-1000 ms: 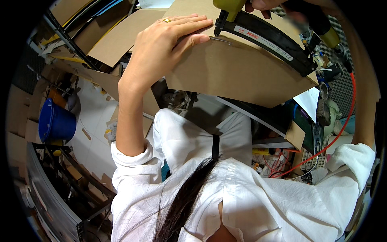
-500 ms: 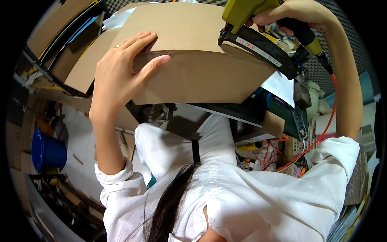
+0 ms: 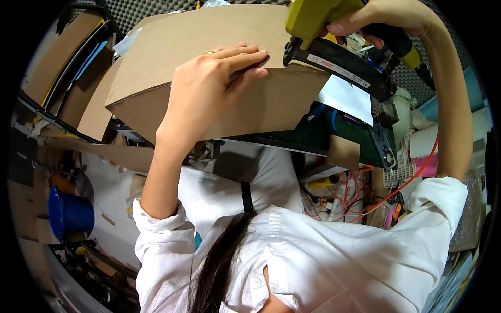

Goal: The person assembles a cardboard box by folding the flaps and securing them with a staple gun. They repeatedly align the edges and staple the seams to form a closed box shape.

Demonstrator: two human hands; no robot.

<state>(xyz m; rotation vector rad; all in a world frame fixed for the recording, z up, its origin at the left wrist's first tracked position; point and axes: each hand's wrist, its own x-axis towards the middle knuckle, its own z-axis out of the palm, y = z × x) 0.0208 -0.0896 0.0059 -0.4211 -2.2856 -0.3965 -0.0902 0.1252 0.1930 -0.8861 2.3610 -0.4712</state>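
A brown fibreboard piece [image 3: 229, 31] lies in front of me, with a curved top panel and a front panel [image 3: 261, 112] meeting at a long edge. My left hand [image 3: 203, 86] rests at that edge, its fingers stretched flat on the top and the thumb by the front panel. To its right, my right hand [image 3: 389, 21] is closed round the handle of a yellow-green nail gun [image 3: 334, 67] with a long black magazine. The gun's nose is at the edge of the board, just right of my left fingertips; exact contact cannot be made out.
A red air hose [image 3: 399, 190] runs down at the right past tangled cables. White paper [image 3: 347, 99] lies on the dark green bench [image 3: 355, 135] beneath the board. Boards stand in a black rack [image 3: 68, 68] at the left, above a blue bucket [image 3: 70, 214] on the floor.
My left hand has moved right along the edge, closer to the nail gun. The fibreboard piece has shifted left. The gun stays in my right hand in nearly the same place.
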